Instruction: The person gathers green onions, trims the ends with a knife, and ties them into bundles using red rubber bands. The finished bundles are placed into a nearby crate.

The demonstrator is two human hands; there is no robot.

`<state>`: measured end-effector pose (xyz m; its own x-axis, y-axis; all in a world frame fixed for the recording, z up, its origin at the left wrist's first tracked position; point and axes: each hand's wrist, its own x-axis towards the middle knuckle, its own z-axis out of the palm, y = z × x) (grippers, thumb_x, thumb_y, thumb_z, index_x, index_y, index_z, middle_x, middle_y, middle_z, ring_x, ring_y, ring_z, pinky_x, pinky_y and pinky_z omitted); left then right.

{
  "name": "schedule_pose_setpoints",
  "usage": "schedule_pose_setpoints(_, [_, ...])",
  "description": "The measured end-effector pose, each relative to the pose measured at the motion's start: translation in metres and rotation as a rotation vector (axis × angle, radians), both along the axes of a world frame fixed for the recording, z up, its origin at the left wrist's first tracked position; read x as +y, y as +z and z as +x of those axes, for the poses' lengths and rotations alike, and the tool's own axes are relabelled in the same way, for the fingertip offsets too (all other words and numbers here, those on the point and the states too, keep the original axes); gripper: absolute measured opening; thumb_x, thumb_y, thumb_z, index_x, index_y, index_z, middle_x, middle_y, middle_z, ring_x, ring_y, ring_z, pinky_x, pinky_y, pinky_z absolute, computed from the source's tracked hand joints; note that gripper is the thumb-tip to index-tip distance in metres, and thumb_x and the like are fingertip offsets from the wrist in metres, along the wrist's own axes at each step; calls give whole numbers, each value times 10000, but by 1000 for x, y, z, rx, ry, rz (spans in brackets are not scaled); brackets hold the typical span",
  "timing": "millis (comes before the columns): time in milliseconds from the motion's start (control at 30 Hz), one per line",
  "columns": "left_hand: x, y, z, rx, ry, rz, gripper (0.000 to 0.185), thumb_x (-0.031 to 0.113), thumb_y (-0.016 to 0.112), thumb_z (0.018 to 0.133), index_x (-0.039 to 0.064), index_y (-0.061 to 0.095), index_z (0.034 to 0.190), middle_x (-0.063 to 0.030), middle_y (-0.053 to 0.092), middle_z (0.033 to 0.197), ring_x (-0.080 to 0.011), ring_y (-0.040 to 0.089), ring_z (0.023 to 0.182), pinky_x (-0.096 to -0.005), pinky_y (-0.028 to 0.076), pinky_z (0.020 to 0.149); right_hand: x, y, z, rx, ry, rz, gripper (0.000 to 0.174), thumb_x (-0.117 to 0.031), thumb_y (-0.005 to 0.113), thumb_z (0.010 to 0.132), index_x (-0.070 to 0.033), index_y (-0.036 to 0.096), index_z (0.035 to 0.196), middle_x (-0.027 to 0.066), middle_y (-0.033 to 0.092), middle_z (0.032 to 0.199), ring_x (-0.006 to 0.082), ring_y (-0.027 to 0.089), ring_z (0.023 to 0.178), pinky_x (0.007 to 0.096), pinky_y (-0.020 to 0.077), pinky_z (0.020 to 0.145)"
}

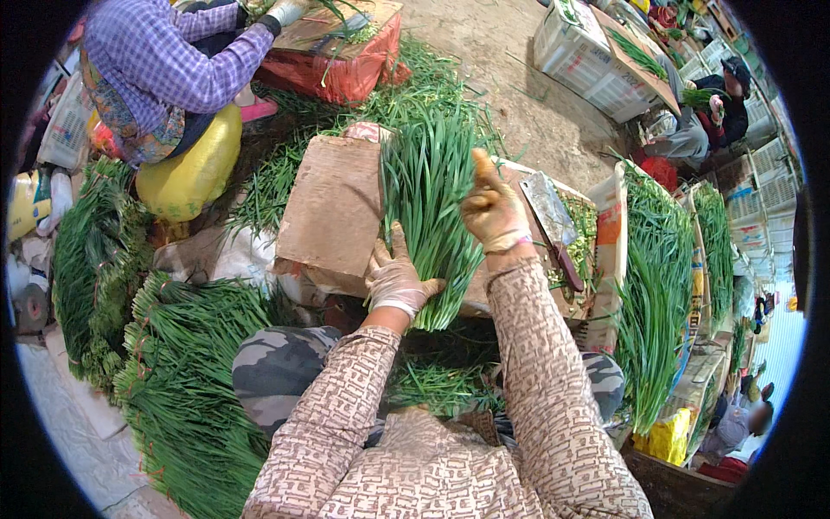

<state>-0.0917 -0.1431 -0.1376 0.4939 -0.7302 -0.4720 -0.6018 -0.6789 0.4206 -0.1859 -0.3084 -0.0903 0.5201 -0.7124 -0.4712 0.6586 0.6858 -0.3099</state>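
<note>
Loose garlic chives (pixel 431 194) lie across a low wooden board (pixel 331 207) before me, their pale cut ends towards my lap. My left hand (pixel 399 272), in a thin translucent glove, rests with spread fingers on the left side of the lower stalks. At the upper right of the pile my gloved right hand (pixel 494 207) is raised with curled fingers; whether any stalk is between them cannot be told. A cleaver (pixel 550 211) with a dark handle lies right of that hand, beside chopped pale ends (pixel 580 227).
Tied chive bundles (pixel 194 383) are stacked at my left. More chives (pixel 655 279) fill a crate at my right. A co-worker in a checked sleeve (pixel 175 71) sits on a yellow sack (pixel 194 168), upper left, by a red-covered block (pixel 337 71). Trimmings (pixel 421 84) litter the floor.
</note>
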Motion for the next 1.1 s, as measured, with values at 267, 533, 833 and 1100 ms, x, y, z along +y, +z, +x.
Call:
schedule_pose_setpoints(267, [-1, 5, 1, 28, 16, -9, 1446, 667, 830, 581, 181, -91, 1585, -304, 178, 1569, -445, 234, 1448, -535, 256, 1164, 60, 78, -64, 648, 1103, -981, 382, -198, 620, 947, -23, 614, 1287, 65, 716, 1046, 136, 654, 838, 277, 525, 772])
schedule_pose_setpoints(533, [5, 6, -2, -39, 18, -71, 1394, 621, 843, 605, 190, -47, 1587, -294, 264, 1533, -446, 279, 1424, -529, 261, 1159, 82, 72, -40, 887, 705, -977, 426, -108, 560, 931, -68, 582, 1355, 71, 692, 1199, 147, 652, 1003, 297, 526, 835])
schedule_pose_setpoints(833, [9, -29, -5, -38, 63, -215, 1428, 618, 880, 511, 265, 0, 1580, -273, 276, 1513, -431, 305, 1395, -598, 288, 1102, 63, 26, 34, 1493, 1084, -957, 453, -452, 601, 915, -113, 686, 1202, 76, 751, 891, 180, 718, 836, 349, 536, 803])
schedule_pose_setpoints(1100, [2, -74, 9, -453, -176, -205, 1264, 666, 793, 637, 110, 149, 1572, -188, 361, 1528, -340, 423, 1358, -454, 438, 1058, 106, 49, -37, 877, 531, -991, 411, -281, 599, 959, -105, 609, 1330, 123, 719, 1116, 210, 705, 961, 330, 535, 846])
